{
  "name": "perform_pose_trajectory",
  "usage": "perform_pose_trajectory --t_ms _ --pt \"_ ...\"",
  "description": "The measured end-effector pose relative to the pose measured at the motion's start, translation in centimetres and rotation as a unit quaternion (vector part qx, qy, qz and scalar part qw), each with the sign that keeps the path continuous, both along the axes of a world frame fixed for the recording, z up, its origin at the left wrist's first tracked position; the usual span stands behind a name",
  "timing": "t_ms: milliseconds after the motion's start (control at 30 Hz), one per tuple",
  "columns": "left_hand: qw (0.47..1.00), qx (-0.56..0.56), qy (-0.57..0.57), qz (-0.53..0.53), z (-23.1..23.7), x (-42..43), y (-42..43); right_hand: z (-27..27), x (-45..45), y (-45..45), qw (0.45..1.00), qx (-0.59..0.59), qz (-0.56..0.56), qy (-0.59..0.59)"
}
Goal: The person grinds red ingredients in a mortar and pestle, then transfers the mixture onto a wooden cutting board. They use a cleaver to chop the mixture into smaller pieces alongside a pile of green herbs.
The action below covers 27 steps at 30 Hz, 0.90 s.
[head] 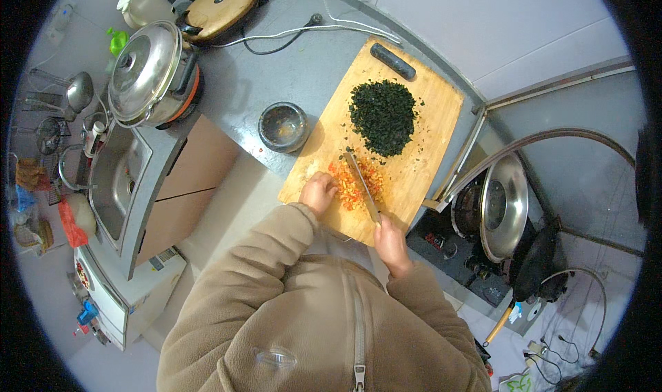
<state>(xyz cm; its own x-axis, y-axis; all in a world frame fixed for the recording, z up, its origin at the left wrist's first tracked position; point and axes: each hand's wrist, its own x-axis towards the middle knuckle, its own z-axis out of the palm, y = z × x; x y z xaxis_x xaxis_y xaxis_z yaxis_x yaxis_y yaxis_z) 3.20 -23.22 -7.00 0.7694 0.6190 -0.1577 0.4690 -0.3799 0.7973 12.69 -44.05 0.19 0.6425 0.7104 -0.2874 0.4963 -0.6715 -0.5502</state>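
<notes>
My right hand (391,243) grips the handle of a kitchen knife (365,185). Its blade stands edge-down across a pile of finely chopped red and yellowish pieces (351,196), probably chili and garlic, on a wooden cutting board (305,177). At the pile's left edge is my left hand (317,193), its fingers bent and close to the pieces; whether it pinches anything is hidden. Farther up the board lies a larger heap of chopped dark green leaves (384,117). Beyond that heap rests a dark stone pestle (392,61).
Left of the board stands a stone mortar (283,127). A lidded steel pot (150,76), an electric griddle (223,6) and cords (282,43) occupy the counter. The sink (121,185) is at left. On the right are a gas stove (457,252), a metal basin (504,208) and a wok (532,268).
</notes>
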Motion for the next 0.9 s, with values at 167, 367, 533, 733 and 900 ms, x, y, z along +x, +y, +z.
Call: perform_pose_trajectory --t_ms 167,367,533,733,900 --pt "1.0 0.008 -0.014 -0.006 -0.3 0.5 0.3 1.8 0.7 0.4 1.0 -0.02 0.001 0.005" --pt "0.999 -0.018 0.022 -0.031 0.3 1.1 0.2 0.0 1.5 0.4 0.999 -0.029 0.028 0.019" --pt "0.999 -0.028 0.006 -0.028 0.5 1.0 0.0 -0.2 0.4 0.7 1.0 -0.003 0.005 0.018" --pt "0.999 -0.035 -0.008 -0.025 0.1 0.9 0.1 0.6 0.5 2.0 0.999 -0.014 0.025 0.027" --pt "0.998 -0.049 -0.007 -0.025 -0.2 0.6 -0.2 -0.4 -0.2 1.6 0.999 -0.023 0.031 0.022"
